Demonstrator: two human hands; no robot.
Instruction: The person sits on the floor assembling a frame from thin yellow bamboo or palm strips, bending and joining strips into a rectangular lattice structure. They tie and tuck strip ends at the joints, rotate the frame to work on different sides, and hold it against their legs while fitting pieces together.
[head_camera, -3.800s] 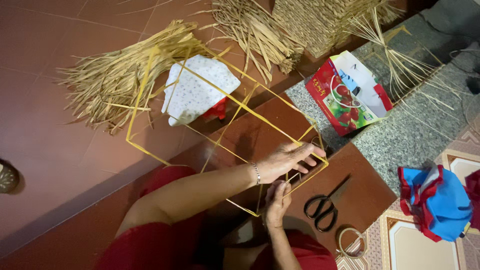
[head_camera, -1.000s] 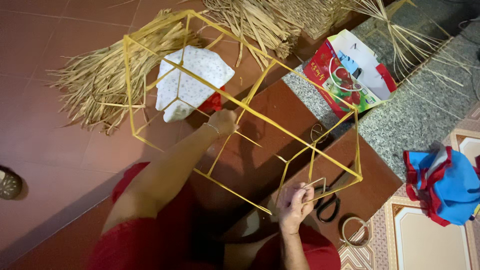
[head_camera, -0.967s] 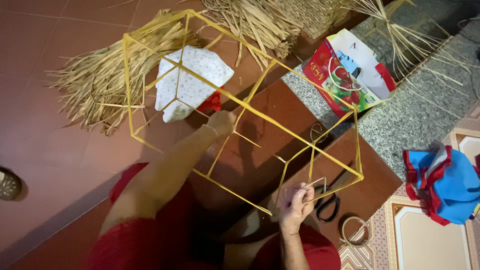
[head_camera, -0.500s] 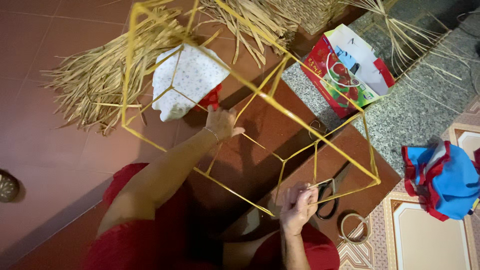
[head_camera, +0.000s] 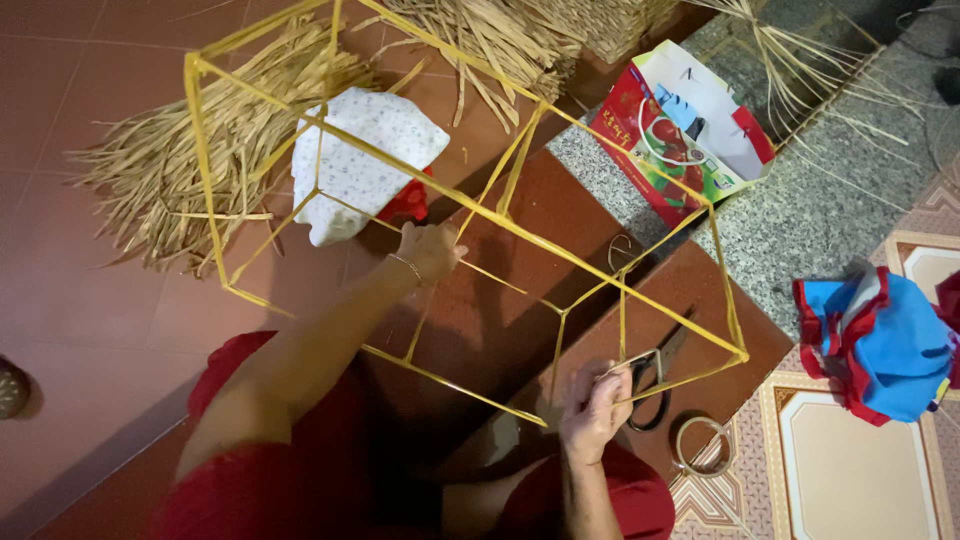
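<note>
A large, open lantern-shaped frame of thin yellow bamboo strips (head_camera: 470, 205) hangs over the red tile floor (head_camera: 90, 300). The left hand (head_camera: 430, 250) grasps a middle strut; the right hand (head_camera: 592, 408) pinches a near-corner strip. It looks light, springy and fragile, best held at joints.

Floor: reddish-brown tiles (head_camera: 90, 330), matte, dimly lit. A raised step in the same red (head_camera: 520, 300) runs diagonally to a speckled grey stone slab (head_camera: 830, 220). Lower right: patterned tiles with cream panels and ornate borders (head_camera: 850, 480). Light soft, shadows falling toward lower left
</note>
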